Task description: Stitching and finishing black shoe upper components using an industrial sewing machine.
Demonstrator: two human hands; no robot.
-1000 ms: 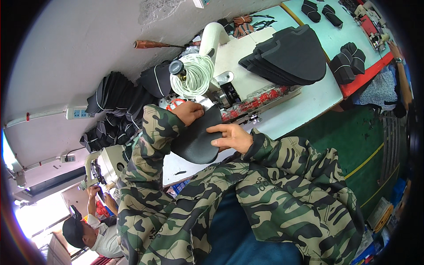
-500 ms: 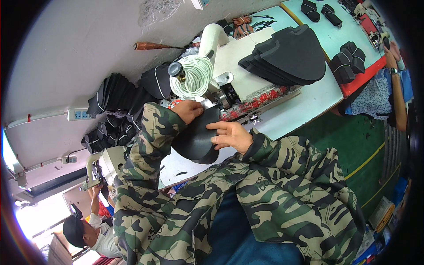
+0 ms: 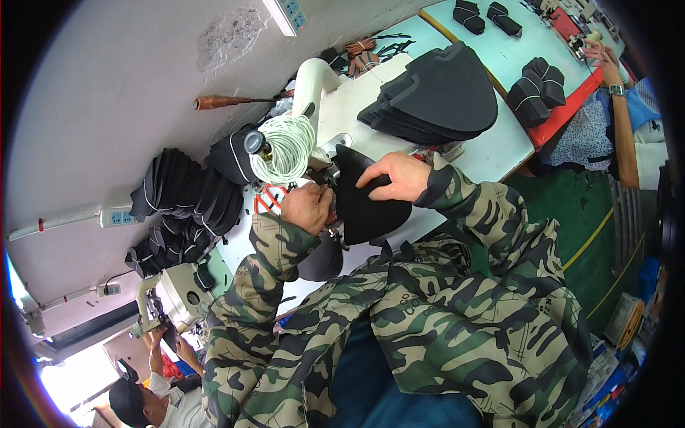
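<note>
A dark, curved flat piece (image 3: 371,214), matte like foam sheet, lies across the sewing machine's working end. My right hand (image 3: 403,177) is on its upper right part, forefinger and thumb bent against the surface. My left hand (image 3: 307,207) is closed at the piece's left edge, right beside the machine's head; its fingertips are partly hidden, so what they pinch does not show. Below it, a second dark piece (image 3: 321,262) rests on the white table. Red-handled scissors (image 3: 267,200) lie just left of my left hand.
A cream machine arm (image 3: 308,85) carries a coil of pale cord (image 3: 285,150). Beyond it stands a stack of black cut pieces (image 3: 439,96). Tied black bundles (image 3: 185,182) lie at left, others (image 3: 539,89) at right. A wooden-handled tool (image 3: 221,102) is near the wall. Co-workers sit on both sides.
The dark piece has shifted right and turned, separating from the one below. My right hand moved up and right with it; my left hand came down beside the machine head. The whole view shifted slightly.
</note>
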